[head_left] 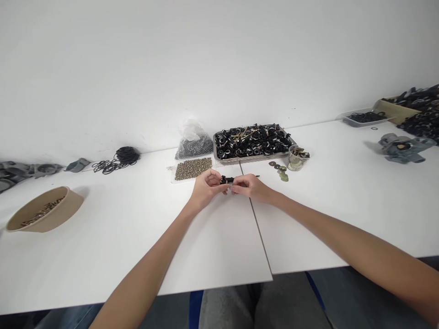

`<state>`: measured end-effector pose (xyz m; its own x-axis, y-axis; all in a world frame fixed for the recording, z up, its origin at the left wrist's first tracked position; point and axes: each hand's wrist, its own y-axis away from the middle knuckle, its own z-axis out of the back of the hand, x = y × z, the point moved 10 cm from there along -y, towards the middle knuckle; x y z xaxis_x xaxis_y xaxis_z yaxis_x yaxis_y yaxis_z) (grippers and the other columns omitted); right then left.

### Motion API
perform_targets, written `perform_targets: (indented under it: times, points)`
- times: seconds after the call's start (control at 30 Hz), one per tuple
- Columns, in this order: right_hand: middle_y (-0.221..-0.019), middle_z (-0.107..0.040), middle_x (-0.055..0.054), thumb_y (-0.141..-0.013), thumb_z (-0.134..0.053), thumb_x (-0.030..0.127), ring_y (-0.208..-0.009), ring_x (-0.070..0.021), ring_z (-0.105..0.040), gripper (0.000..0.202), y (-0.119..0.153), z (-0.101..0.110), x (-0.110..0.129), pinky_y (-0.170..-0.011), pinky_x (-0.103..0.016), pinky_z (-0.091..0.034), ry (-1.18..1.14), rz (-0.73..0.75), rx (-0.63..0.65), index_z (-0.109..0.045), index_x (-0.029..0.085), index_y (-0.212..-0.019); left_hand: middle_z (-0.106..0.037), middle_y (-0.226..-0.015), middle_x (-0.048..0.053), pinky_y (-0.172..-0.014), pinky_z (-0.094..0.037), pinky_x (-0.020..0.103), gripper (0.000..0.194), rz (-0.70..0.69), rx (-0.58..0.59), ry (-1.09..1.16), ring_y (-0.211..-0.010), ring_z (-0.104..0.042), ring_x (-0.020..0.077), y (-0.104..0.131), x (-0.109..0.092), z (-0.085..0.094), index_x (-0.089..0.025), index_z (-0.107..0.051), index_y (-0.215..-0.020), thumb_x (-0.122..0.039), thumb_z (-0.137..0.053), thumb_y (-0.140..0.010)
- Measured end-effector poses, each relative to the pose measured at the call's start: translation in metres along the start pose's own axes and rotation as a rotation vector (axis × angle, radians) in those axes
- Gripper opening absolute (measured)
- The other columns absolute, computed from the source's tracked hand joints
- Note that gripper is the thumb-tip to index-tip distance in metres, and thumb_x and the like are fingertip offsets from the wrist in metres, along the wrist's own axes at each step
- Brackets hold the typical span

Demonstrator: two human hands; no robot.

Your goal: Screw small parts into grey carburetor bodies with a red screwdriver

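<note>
My left hand (206,188) is closed, its thumb and fingers pinching a small black part (223,180) with a shiny bit at its end. Beside it, my right hand (253,188) is closed too, with the fingertips at a dark shaft (231,179) that runs into the black part. A thin dark tip sticks out past the right knuckles; whether it belongs to the same shaft I cannot tell. Just behind the hands lies a shallow clear tray of small brass-coloured pieces (194,168). A metal tray (236,160) heaped with black and shiny parts sits farther back.
Round brass washers (283,176) lie by a clear cup (294,163) of metal discs. A plastic bag (194,145) stands against the wall. Black rings (126,156) and a tan bowl (65,208) are at left. Grey castings (404,147) and a clear box (365,119) are at right.
</note>
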<state>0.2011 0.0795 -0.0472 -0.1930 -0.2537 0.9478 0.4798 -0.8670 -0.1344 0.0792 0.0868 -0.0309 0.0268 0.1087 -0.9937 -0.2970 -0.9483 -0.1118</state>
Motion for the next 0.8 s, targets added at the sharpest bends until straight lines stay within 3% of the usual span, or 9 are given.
perform_targets:
  times: [0.37, 0.53, 0.8]
  points:
    - [-0.062, -0.055, 0.001, -0.082, -0.065, 0.034, -0.058, -0.009, -0.042, 0.023, 0.001, 0.0, 0.001, -0.056, -0.025, -0.029, 0.026, 0.012, 0.008, -0.065, 0.014, -0.07, -0.066, -0.068, -0.001, -0.061, -0.059, 0.032, 0.045, 0.043, 0.036, -0.028, -0.059, -0.07, 0.0175, 0.001, 0.002, -0.004, -0.016, -0.05, -0.082, -0.029, -0.088, -0.062]
    - [-0.063, -0.056, 0.001, -0.081, -0.068, 0.039, -0.059, -0.0099, -0.043, 0.027, 0.0, 0.0, -0.002, -0.056, -0.025, -0.03, 0.012, 0.005, 0.017, -0.066, 0.014, -0.07, -0.065, -0.066, -0.002, -0.06, -0.058, 0.031, 0.043, 0.03, 0.046, -0.025, -0.058, -0.069, 0.0174, 0.001, 0.001, -0.006, -0.016, -0.051, -0.083, -0.03, -0.087, -0.064]
    - [-0.069, -0.062, -0.002, -0.084, -0.065, 0.048, -0.065, -0.0129, -0.052, 0.035, -0.002, 0.0, -0.004, -0.063, -0.027, -0.039, -0.029, -0.008, 0.019, -0.067, 0.015, -0.071, -0.069, -0.077, 0.001, -0.066, -0.061, 0.034, 0.045, -0.038, -0.082, -0.003, -0.063, -0.07, 0.0156, 0.0, -0.005, 0.008, -0.013, -0.059, -0.092, -0.028, -0.088, -0.061]
